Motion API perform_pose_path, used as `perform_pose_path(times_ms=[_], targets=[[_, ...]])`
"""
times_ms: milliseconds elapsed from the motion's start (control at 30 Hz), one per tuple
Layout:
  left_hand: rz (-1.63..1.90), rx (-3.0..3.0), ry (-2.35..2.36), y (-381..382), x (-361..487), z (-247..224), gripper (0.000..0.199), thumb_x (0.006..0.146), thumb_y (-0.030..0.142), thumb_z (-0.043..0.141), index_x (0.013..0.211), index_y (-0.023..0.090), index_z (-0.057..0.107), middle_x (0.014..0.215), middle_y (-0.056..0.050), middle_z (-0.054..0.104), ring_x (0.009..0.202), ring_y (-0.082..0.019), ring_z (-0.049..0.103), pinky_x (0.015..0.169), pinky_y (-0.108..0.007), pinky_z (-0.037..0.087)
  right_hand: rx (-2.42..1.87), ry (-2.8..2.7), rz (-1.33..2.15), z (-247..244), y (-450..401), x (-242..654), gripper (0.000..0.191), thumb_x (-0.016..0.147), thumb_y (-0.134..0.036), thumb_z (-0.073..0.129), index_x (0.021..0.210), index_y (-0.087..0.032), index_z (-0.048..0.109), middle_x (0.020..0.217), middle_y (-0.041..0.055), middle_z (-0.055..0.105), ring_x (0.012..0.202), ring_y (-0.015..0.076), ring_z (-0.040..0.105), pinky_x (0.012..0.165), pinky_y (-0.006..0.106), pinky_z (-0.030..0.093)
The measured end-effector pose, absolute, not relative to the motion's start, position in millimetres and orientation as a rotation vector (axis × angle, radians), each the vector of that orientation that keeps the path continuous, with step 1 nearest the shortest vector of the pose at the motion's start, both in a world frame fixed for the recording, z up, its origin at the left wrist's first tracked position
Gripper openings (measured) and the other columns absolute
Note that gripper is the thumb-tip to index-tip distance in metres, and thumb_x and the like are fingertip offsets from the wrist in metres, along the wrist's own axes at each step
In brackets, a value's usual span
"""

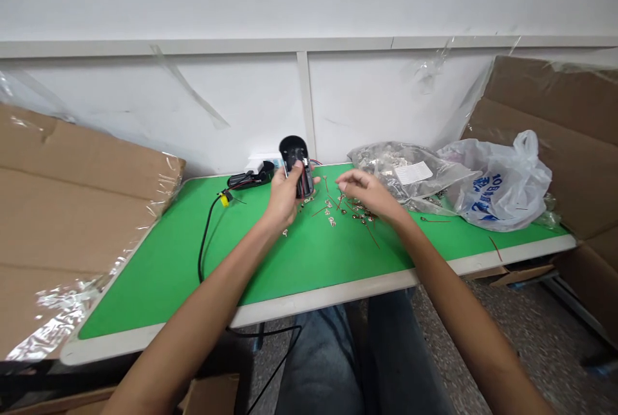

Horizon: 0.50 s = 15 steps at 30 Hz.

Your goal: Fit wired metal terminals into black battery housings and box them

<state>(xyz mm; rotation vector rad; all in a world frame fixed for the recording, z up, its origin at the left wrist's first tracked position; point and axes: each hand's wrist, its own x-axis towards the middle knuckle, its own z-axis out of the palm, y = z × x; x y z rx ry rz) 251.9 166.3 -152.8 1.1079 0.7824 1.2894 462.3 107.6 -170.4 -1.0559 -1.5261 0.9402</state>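
Note:
My left hand (284,196) is closed around a black plastic housing (292,147), holding it upright above the table with the thumb across its front. A red wire shows along the housing below the thumb. My right hand (367,192) hovers over the small parts to the right, with thumb and forefinger brought together; whatever they pinch is too small to make out. Small metal terminals (331,222) and thin reddish-brown wires (373,235) lie scattered beneath and between my hands.
The table has a green top (178,260) with a pale rim. Another black device (258,175) and a black cable (206,228) with a yellow tag lie left. A clear bag (386,161) and white plastic bag (505,183) sit right. Cardboard (67,209) flanks the left side.

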Motion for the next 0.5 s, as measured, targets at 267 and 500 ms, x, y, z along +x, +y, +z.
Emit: perform_pose_path(times_ms=[267, 500], targets=[[1.399, 0.916, 0.789, 194.2, 225.7, -141.6, 0.026, 0.091, 0.029, 0.064, 0.113, 0.02, 0.055, 0.099, -0.005, 0.072, 0.077, -0.02, 0.076, 0.061, -0.027, 0.057, -1.332, -2.081, 0.192, -190.4, 111.5, 478.2, 0.026, 0.095, -0.018, 0.06, 0.117, -0.019, 0.075, 0.125, 0.0126, 0.068, 0.128, 0.0295, 0.054, 0.114, 0.049, 0.044], [1.314, 0.954, 0.733, 191.2, 233.2, -156.9, 0.028, 0.09, 0.034, 0.062, 0.113, 0.023, 0.05, 0.102, -0.006, 0.071, 0.086, -0.022, 0.075, 0.063, -0.029, 0.056, -1.226, -2.178, 0.255, -170.1, 155.2, 468.1, 0.027, 0.087, -0.014, 0.064, 0.108, -0.024, 0.079, 0.115, 0.0101, 0.071, 0.118, 0.0307, 0.059, 0.109, 0.048, 0.044]])
